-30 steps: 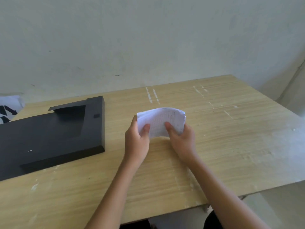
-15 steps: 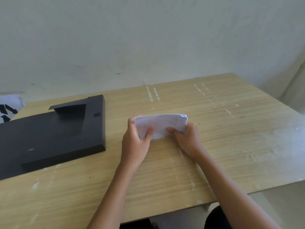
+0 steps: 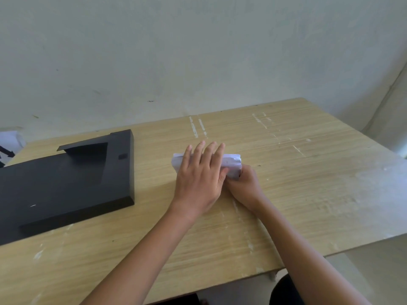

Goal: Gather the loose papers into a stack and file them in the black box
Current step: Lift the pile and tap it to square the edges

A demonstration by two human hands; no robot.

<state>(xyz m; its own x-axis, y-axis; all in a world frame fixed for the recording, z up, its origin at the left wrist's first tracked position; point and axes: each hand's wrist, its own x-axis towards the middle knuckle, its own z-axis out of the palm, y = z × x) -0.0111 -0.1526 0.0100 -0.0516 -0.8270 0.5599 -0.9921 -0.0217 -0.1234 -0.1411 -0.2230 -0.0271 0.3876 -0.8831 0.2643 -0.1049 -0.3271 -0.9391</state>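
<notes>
Flat, left hand (image 3: 199, 172) presses paper stack (image 3: 231, 162) — right hand (image 3: 244, 186) grips it.

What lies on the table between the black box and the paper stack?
Head view: only bare wooden table between the flat black box and the white paper stack.

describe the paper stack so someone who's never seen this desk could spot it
Start at the wooden table by the pale wall, then look right of the black box. The paper stack lies mid-table under the flat left hand, its right end gripped by the right hand. It is the table's only white item.
</notes>
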